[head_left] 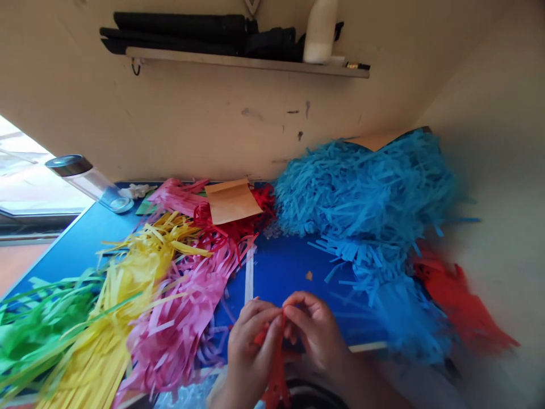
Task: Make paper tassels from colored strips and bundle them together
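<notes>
Close together at the table's front edge, my left hand (255,341) and my right hand (315,329) both pinch a piece of red tissue paper (277,372). The paper hangs down between them toward my lap, and its top end is partly hidden by my fingers. Left of my hands lies pink fringed tissue paper (183,318), with yellow fringed paper (136,267) and green fringed paper (51,324) beyond it. A big heap of blue fringed paper (370,187) rises to the right.
A clear bottle (96,182) with a dark lid leans at the blue table's (293,261) left back. A brown paper piece (232,201) rests on dark red fringe (208,227). More red paper (464,307) hangs at the right. The wall shelf (255,63) carries black items and a white bottle (321,31).
</notes>
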`<state>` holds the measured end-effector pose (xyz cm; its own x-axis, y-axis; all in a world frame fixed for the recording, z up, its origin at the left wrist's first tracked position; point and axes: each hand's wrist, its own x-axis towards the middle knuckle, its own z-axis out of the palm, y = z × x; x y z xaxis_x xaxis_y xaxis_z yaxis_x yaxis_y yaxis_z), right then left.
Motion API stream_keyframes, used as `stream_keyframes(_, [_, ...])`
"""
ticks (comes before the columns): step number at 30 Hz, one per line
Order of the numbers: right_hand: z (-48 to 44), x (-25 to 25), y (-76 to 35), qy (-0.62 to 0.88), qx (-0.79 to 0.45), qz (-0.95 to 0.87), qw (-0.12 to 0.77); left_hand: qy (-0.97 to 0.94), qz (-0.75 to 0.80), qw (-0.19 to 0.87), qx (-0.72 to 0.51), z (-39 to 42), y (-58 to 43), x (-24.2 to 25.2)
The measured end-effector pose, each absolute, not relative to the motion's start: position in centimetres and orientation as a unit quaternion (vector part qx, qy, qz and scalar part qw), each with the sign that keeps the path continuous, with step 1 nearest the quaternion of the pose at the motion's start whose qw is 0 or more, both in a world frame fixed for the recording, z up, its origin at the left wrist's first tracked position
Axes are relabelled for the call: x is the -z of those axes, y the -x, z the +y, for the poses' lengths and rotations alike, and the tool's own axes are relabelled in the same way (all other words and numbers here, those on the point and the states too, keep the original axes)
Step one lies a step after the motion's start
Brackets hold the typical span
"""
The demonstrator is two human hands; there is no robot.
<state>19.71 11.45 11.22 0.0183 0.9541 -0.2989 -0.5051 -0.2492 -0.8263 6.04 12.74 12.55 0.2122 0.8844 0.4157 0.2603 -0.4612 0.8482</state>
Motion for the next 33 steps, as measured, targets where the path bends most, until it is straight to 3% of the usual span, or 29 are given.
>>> stream_keyframes(8, [13.6,-10.4,-18.7,0.468,-0.572,-0.445,0.506,-0.628,0.448,0.389,-0.504,12.2,-1.7,-12.4])
stream_keyframes(13, [21.6,-7.3,-18.3,0.567,-0.342,-0.678,0.319,-0.355,0.482,0.601,-0.530,11.5,-0.2,-12.8])
stream_keyframes(18, [25.1,-6.2,-18.2,0.556,-0.334,-0.716,0.257,-0.235,0.462,0.712,-0.474,12.2,-1.4,-12.3])
stream_keyframes(23, [20.5,-8.2,-19.6,0.535,-0.402,-0.686,0.286,-0.321,0.513,0.651,-0.458,13.0,-1.5,-11.1])
stream_keyframes(28, [15.1,-9.4,-20.5,0.448,-0.613,-0.467,0.452,-0.536,0.529,0.486,-0.442,13.4,-3.4,-9.6])
stream_keyframes(33, [13.1,-8.8,-21.1,0.493,-0.606,-0.380,0.496,-0.699,0.490,0.328,-0.405,13.7,-5.2,-9.5])
